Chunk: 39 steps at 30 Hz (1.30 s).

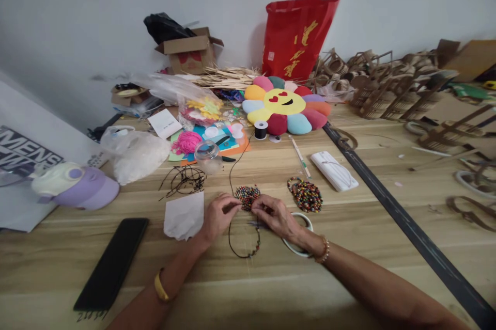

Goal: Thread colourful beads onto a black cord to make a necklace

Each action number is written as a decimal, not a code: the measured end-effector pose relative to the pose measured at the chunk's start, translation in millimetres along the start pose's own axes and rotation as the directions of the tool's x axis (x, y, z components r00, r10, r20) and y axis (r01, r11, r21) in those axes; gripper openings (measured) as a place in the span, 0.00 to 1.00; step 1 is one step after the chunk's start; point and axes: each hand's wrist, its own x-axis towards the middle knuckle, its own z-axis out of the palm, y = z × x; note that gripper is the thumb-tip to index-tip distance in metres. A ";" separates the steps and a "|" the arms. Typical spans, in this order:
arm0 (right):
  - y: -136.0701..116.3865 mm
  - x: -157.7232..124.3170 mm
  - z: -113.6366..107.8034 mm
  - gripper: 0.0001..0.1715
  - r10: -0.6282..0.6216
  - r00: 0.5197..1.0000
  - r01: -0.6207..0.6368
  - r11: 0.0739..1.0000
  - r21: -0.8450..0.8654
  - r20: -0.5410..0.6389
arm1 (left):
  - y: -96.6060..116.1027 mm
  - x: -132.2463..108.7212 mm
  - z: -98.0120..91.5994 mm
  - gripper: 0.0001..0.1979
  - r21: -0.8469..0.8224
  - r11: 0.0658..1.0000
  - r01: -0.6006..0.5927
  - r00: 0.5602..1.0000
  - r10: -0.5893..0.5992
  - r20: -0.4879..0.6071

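Over the table, a thin black cord (230, 239) hangs in a loop between my hands, with a few coloured beads (258, 244) threaded on its lower right part. My left hand (220, 214) has thumb and forefinger pinched together on the cord. My right hand (276, 216) is also closed in a pinch, where the loop's right side comes up; whether a bead sits in those fingertips is too small to tell. Just beyond the fingertips lies a pile of loose multicoloured beads (247, 195). A roll of white tape (308, 220) lies partly under my right wrist.
Strung beads (306, 194) and a white power bank (334, 171) lie to the right. Further back are a cord spool (261, 130), a glass jar (208, 157) and a flower cushion (284, 105). On the left are white paper (184, 215), a black phone (112, 263) and a cap (77, 185).
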 end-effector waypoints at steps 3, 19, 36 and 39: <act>1.4 0.1 0.5 0.07 -0.006 1.000 0.005 1.000 0.007 0.003 | 0.4 -1.8 -3.2 0.06 -0.222 0.958 0.179 0.983 -0.168 0.070; -0.5 -1.1 3.2 0.08 -0.044 0.998 0.047 0.996 -0.082 0.042 | 2.6 -7.0 -0.4 0.09 -0.418 0.830 0.370 0.925 -0.288 0.247; -0.8 -1.0 3.5 0.09 -0.083 0.995 0.088 0.990 -0.110 0.055 | -0.2 -7.0 2.3 0.13 -0.414 0.833 0.367 0.923 -0.269 0.276; -0.3 -0.8 3.7 0.09 -0.092 0.995 0.097 0.988 -0.117 0.049 | -1.2 -7.2 3.2 0.13 -0.422 0.832 0.360 0.926 -0.263 0.270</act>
